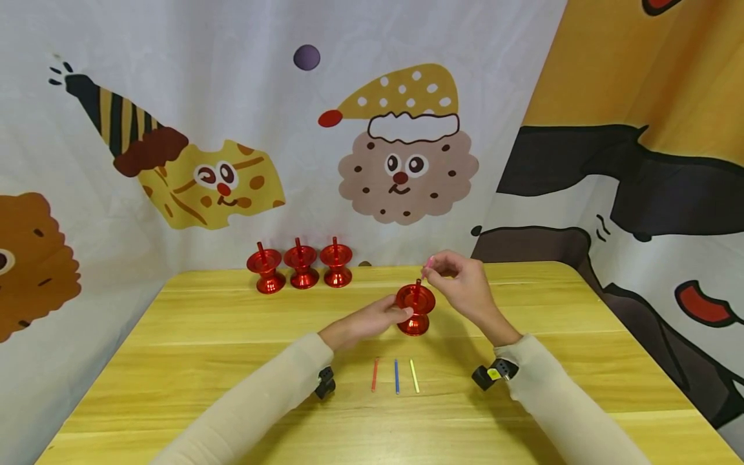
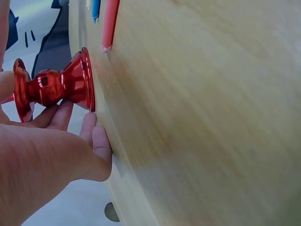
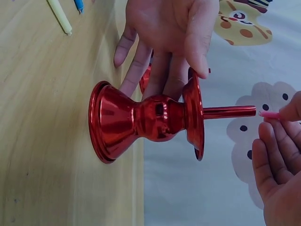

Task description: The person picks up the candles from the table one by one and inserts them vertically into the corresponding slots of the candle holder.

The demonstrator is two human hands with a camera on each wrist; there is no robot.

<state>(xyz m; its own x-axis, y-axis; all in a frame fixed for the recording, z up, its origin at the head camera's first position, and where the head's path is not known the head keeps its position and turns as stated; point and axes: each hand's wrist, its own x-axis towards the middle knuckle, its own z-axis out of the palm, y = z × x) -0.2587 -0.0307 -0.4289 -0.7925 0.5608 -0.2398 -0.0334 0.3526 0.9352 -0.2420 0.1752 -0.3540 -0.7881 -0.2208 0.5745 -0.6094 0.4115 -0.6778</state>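
A shiny red metal candle holder point(image 1: 414, 324), with a wide dish and an upright tube, stands on the wooden table. My left hand point(image 1: 376, 316) holds it from the left, thumb on the dish rim and fingers behind the stem. Between thumb and fingertips, my right hand point(image 1: 465, 287) pinches a thin pink candle point(image 3: 269, 114). In the right wrist view, the candle's lower end points at the top of the tube point(image 3: 230, 112), a small gap apart. Closer to me on the table lie a red candle point(image 1: 374, 374), a blue candle point(image 1: 397, 376) and a yellow candle point(image 1: 414, 376).
Three matching red candle holders stand in a row at the table's back left: a left one point(image 1: 269, 271), a middle one point(image 1: 303, 268) and a right one point(image 1: 336, 265). A printed cartoon curtain point(image 1: 244, 77) hangs right behind the table's back edge.
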